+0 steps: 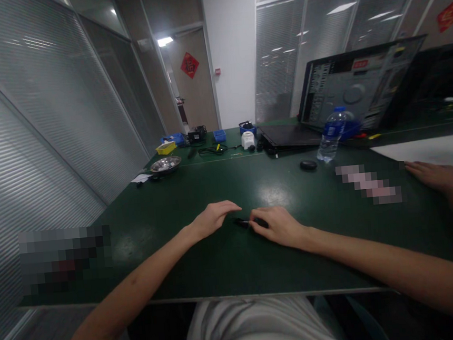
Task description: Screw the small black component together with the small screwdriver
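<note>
My right hand [279, 226] rests low over the green table with its thumb and fingers bent around a small black object [241, 222]. A shiny light part shows on that object near my fingertips, and more black shows under my palm; its kind is too small and dark to make out. My left hand [216, 217] is just to the left, fingers stretched out towards the object, and appears to hold nothing. A small gap lies between the fingertips of both hands.
The green table [196, 188] carries a metal bowl [166, 165], a yellow tray [166, 148], a black mouse-like object [308, 165], a water bottle [330, 137], a black flat panel [292, 134] and an open computer case [356, 92]. Another person's hand [433, 173] lies at right.
</note>
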`<state>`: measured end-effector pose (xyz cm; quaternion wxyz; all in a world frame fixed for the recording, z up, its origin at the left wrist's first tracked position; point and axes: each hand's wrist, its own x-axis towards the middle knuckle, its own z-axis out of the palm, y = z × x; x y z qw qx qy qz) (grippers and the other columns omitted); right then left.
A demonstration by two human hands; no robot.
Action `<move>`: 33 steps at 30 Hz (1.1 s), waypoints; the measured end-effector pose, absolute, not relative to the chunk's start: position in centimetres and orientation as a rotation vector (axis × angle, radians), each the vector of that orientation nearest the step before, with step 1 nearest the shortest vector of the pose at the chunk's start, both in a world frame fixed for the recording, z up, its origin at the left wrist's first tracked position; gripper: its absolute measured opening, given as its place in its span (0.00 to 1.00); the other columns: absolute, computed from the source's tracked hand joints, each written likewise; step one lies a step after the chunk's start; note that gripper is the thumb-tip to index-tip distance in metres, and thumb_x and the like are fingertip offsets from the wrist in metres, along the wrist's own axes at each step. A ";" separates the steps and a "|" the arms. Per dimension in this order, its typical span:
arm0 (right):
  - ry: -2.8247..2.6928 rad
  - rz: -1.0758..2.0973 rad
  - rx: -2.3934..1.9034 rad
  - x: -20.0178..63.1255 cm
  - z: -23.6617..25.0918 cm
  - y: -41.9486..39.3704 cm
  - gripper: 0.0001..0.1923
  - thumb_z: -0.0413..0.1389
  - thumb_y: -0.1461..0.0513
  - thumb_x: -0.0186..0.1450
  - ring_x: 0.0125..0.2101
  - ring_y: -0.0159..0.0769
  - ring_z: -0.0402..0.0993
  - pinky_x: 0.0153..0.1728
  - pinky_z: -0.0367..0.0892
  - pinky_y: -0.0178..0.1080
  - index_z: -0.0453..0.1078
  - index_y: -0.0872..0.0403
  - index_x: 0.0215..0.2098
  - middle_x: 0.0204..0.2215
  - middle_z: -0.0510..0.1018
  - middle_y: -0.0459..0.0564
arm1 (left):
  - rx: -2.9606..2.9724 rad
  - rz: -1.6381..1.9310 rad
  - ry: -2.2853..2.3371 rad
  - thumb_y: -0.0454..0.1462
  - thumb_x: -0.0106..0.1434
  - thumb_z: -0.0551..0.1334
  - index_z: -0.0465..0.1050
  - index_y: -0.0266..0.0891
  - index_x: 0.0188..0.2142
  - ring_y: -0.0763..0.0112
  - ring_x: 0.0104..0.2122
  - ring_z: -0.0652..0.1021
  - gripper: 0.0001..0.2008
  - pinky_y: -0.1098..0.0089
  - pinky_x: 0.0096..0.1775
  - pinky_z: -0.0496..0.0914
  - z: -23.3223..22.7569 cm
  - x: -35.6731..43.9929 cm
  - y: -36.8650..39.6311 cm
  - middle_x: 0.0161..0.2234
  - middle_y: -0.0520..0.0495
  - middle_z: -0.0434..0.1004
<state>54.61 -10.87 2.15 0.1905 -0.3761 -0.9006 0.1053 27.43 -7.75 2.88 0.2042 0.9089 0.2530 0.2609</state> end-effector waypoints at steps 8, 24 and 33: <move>-2.533 0.300 -1.049 54.7 2.3 -10.9 0.10 0.52 0.57 0.73 0.32 0.34 0.73 0.33 0.58 0.36 0.74 0.51 0.44 0.35 0.79 0.47 | 2.437 0.774 0.843 0.27 0.71 0.50 0.76 0.40 0.54 0.65 0.52 0.76 0.21 0.61 0.58 0.70 3.6 26.9 -7.8 0.53 0.44 0.77; -2.550 0.284 -1.034 54.5 2.5 -11.1 0.10 0.53 0.57 0.73 0.30 0.33 0.72 0.32 0.57 0.35 0.75 0.50 0.44 0.34 0.79 0.47 | 2.512 0.525 0.938 0.40 0.69 0.63 0.78 0.40 0.51 0.64 0.41 0.75 0.13 0.66 0.45 0.69 4.1 27.2 -7.9 0.42 0.45 0.75; -2.547 0.292 -1.033 54.5 2.4 -11.0 0.10 0.53 0.57 0.72 0.29 0.33 0.72 0.32 0.57 0.35 0.75 0.51 0.44 0.33 0.79 0.46 | 2.629 0.547 0.921 0.42 0.71 0.62 0.80 0.41 0.45 0.62 0.45 0.75 0.11 0.64 0.47 0.69 3.8 27.3 -8.0 0.43 0.44 0.76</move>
